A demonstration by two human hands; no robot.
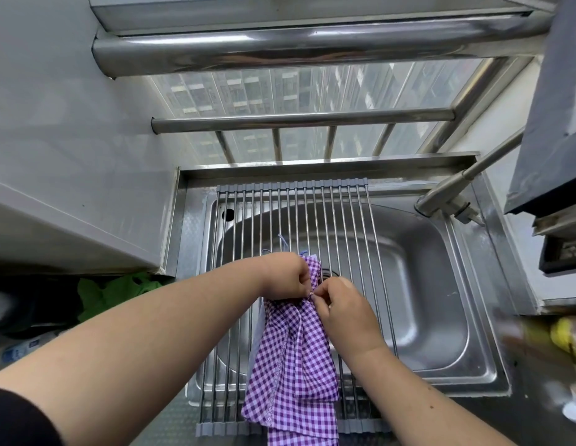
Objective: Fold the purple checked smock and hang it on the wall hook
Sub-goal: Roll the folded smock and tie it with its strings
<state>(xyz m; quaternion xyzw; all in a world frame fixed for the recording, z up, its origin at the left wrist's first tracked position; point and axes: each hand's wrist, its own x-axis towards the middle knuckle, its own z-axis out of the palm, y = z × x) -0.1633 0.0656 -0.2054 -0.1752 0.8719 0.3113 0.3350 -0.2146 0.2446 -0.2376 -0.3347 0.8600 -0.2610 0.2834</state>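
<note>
The purple checked smock [293, 365] hangs as a narrow folded bundle over the roll-up rack [299, 217] across the sink. My left hand [288, 276] grips the bunched top of the smock from the left. My right hand [341, 304] pinches the cloth at the same spot from the right, fingertips almost touching the left hand's. A thin pale strap end [282, 240] sticks up beyond my left hand. No wall hook is in view.
The steel sink [418, 284] lies under the rack, with its tap [453, 191] at the right. Steel window rails [299, 119] run across behind it. A green bag [113, 292] lies under the counter at left, and yellow items [566, 336] sit at the right edge.
</note>
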